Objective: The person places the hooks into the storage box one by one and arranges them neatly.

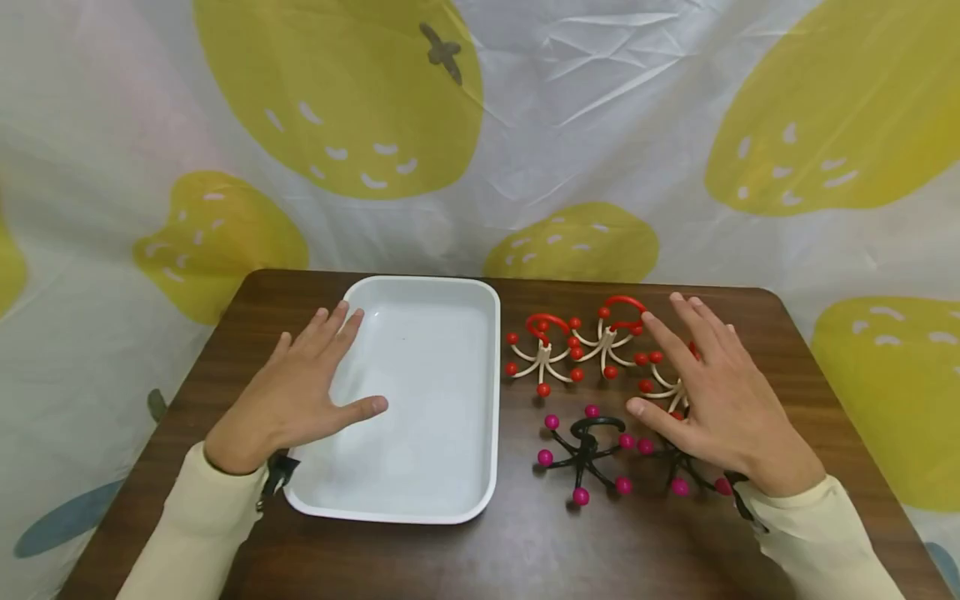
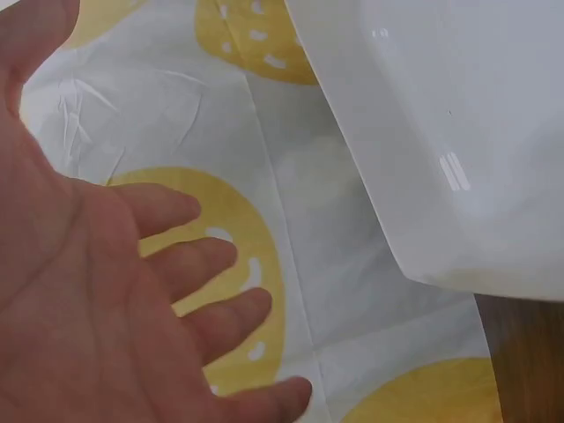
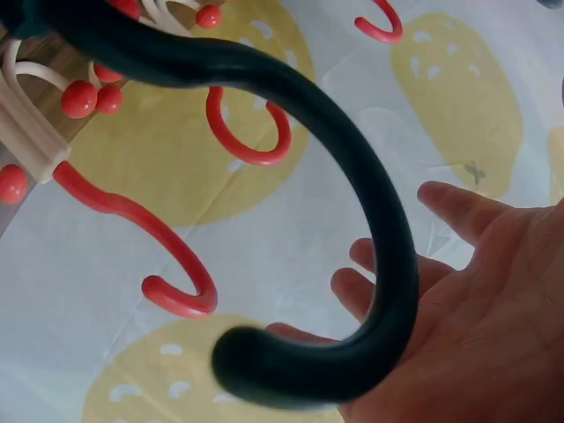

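Fingers spread, my left hand (image 1: 303,396) hovers palm down over the left side of a white rectangular tray (image 1: 420,400), holding nothing. On the right, my right hand (image 1: 723,408) is likewise spread and holds nothing. Partly hidden beneath it are a cream ball-tipped massager (image 1: 663,383) with red balls and a black massager (image 1: 693,473) with pink balls. Another black massager (image 1: 585,450) lies just to its left; behind are two more cream massagers (image 1: 543,358) with red hooked handles. In the right wrist view, a dark hooked handle (image 3: 388,220) looms before the palm.
The brown wooden table (image 1: 600,550) carries everything, the tray on its left half and the massagers close to the tray's right rim. A hanging cloth (image 1: 585,142) with yellow fruit print stands behind the table's back edge and shows along both sides.
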### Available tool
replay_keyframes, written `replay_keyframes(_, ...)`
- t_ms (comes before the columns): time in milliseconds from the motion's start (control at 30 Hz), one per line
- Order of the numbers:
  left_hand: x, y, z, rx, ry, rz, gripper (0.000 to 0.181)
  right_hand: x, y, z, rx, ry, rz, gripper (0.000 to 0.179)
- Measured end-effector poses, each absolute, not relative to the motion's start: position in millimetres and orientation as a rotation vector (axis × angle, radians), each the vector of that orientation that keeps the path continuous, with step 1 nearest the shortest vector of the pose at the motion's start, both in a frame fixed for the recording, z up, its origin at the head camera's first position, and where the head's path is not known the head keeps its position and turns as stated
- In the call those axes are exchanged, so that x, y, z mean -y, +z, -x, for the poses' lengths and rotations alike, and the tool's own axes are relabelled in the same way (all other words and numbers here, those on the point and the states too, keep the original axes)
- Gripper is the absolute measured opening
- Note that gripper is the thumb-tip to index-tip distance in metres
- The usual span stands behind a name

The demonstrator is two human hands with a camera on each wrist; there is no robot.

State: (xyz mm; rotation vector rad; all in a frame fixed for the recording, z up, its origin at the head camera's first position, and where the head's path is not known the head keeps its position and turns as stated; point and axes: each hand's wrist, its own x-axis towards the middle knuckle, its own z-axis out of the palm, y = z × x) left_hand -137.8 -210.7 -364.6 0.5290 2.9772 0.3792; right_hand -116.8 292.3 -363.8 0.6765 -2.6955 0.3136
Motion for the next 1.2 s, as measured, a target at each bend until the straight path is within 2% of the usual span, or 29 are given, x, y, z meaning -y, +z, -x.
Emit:
replay_keyframes(233, 217.6, -365.9, 137.1, -2.976, 0.516, -0.560, 0.113, -287.5, -365.9, 115.7, 2.638, 0.434, -0.709, 0.094)
replay_keyframes(500, 231.4, -371.3, 138.9, -2.910, 0.782, -0.582, 0.093, -276.7, -367.0, 111.7, 2.586, 0.573, -0.761, 0.081)
replay_keyframes(733, 239.7, -376.9, 139.5, -2.902, 0.865, -0.584, 0.083, -271.1, -370.5, 107.5, 2.545, 0.649, -0.821, 0.070)
replay_keyframes(1200, 255.3, -387.9, 140.5, -2.788, 0.970, -0.532, 0.076, -263.8, -380.4, 106.7, 2.520, 0.731, -0.951, 0.053)
